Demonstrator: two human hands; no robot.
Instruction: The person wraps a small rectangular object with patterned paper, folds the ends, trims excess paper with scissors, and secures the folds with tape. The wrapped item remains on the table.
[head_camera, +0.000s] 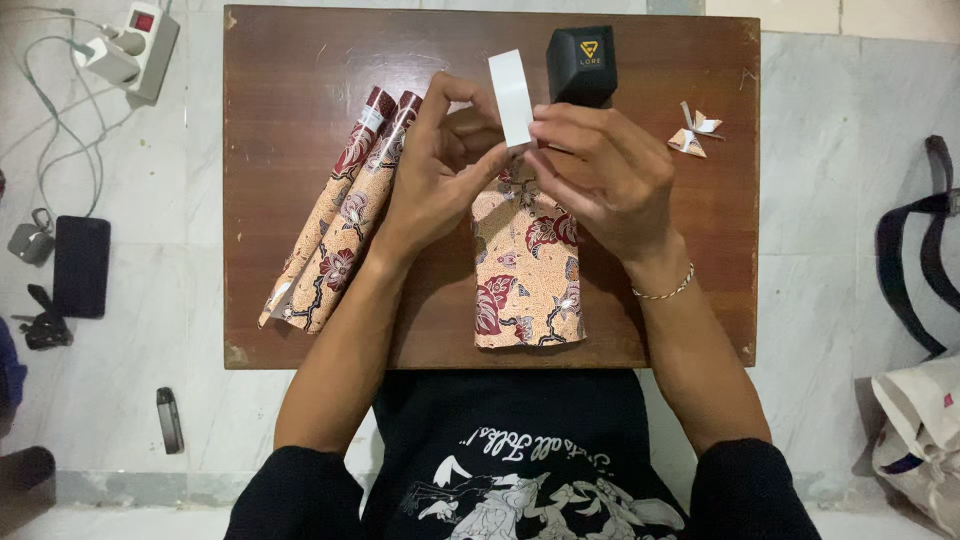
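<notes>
Far out beyond the left hand, on the pale tiled floor (150, 280), a white power strip (140, 45) with its cables lay near the top corner, with a dark phone (80, 265) below it and a small grey stick-shaped device (170, 420) nearer the person's body. On the brown wooden counter (280, 200), just to the outer side of the left forearm, two rolls of floral-patterned paper (340, 215) lay side by side, slanting away from the person and touching each other along their length.

The left hand (435, 175) was raised over the middle of the counter, its thumb and fingertips pinched on the lower edge of a small white strip (511, 97). The right hand (600, 175) met it there, its fingertips closed on the same lower edge, so both hands were together and the strip stood up between them, tilted slightly. Under and below both hands lay a folded piece of floral-patterned paper (525, 275), flat on the counter and reaching toward the person's body; its top end was hidden by the fingers.

Just beyond the right hand's knuckles stood a black box-shaped object (581, 65). To the outer side of the right hand, a small folded paper figure (692, 132) sat on the counter. A thin bracelet (665, 290) circled the right wrist. Well off past the right arm, a dark strap (915, 250) and a pale cloth bag (920, 435) lay on the floor.
</notes>
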